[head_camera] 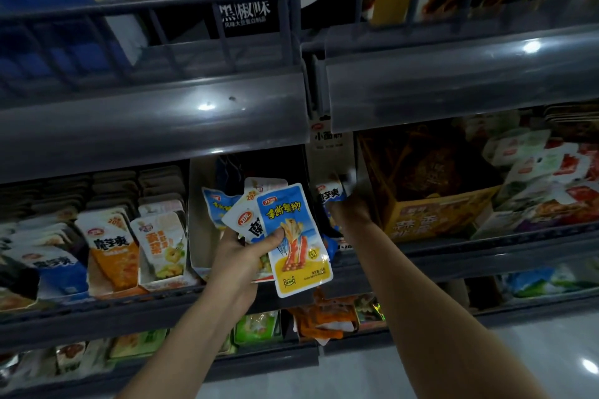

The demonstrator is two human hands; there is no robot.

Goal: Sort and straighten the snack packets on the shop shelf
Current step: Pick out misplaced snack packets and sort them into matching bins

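My left hand (241, 257) grips a fan of several snack packets in front of the middle shelf. The front one is a blue and yellow packet (296, 243) with a crab-stick picture, and a white packet (246, 220) sits behind it. My right hand (351, 207) reaches further in, to the right, fingers closed on a blue and white packet (330, 194) that is blurred. Both hands are over an open cardboard display box (199, 220) on the shelf.
Upright rows of orange, yellow and blue packets (111, 249) fill the shelf to the left. A yellow carton (434, 214) and loose packets (547, 178) lie to the right. A grey shelf rail (155, 120) overhangs above. Lower shelves hold more packets (327, 317).
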